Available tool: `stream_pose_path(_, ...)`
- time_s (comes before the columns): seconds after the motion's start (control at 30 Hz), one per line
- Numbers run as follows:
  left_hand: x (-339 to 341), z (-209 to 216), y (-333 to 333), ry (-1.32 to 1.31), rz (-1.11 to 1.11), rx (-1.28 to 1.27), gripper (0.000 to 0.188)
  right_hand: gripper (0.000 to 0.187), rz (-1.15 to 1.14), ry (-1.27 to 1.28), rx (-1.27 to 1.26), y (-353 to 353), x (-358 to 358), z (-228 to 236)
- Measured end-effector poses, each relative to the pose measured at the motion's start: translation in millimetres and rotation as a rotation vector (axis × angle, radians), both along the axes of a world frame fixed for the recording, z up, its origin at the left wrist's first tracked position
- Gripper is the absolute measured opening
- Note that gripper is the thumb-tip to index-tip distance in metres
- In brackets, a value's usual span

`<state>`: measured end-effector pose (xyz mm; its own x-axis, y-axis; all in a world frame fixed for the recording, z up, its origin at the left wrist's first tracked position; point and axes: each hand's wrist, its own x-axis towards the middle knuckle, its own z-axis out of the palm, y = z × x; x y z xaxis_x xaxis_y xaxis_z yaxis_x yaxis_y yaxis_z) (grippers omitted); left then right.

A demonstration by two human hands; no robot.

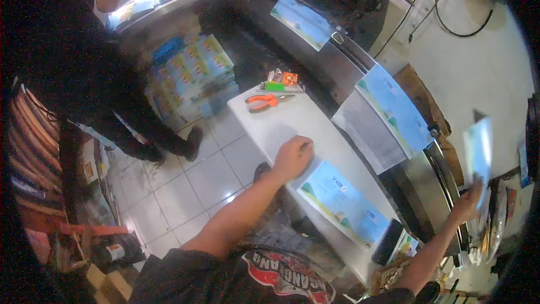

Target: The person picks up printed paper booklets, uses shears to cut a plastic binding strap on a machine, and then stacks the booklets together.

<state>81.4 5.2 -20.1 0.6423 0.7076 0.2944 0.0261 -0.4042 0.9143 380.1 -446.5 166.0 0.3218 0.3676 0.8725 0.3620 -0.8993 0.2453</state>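
My left hand (293,157) rests on the white tabletop (281,126) with its fingers curled in, and nothing shows in it. Just beside it lies a stack of blue printed sheets (343,202) with green landscape pictures. Out to the right, my right hand (471,201) grips a similar printed sheet (478,149), lifted upright and slightly blurred. Between table and right hand runs a long metal machine (413,183). One printed sheet (394,110) lies on its near section and another printed sheet (302,21) farther along.
Orange-handled pliers (264,102) and a green item (274,86) lie at the table's far end. A dark phone (388,242) sits at its near end. At the left stands another person (67,62), near stacked printed sheets (194,73) on the floor.
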Motion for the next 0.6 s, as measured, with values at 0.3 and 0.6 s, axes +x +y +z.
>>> stream_pose_path(0.3,-3.0,3.7,-0.9,-0.007,-0.022,-0.005,0.026,0.035,0.149,0.666,0.149,-1.6,-42.9,-104.2)
stream_pose_path(0.6,-2.9,-2.1,2.5,0.018,-0.023,0.013,0.026,0.061,0.527,0.954,-0.457,150.1,-250.1,-102.8)
